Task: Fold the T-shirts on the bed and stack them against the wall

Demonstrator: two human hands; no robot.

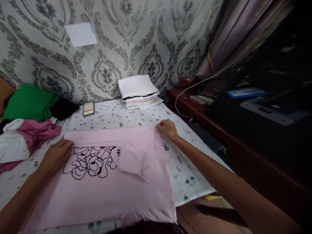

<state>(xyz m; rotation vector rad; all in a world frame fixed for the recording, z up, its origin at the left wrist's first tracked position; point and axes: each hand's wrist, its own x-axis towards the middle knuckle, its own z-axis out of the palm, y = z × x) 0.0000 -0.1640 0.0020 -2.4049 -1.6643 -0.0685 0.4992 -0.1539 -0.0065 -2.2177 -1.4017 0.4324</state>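
A pale pink T-shirt with a black cartoon print lies spread on the patterned white sheet. Its right sleeve is folded inward over the body. My left hand rests on the shirt's left edge beside the print, fingers curled against the cloth. At the far right corner my right hand pinches the shirt's folded edge.
A stack of folded white and pale garments stands at the back by the patterned wall. A heap of green, pink and white clothes lies at the left. A small phone-like item lies near the wall. A dark wooden desk with a cable stands at the right.
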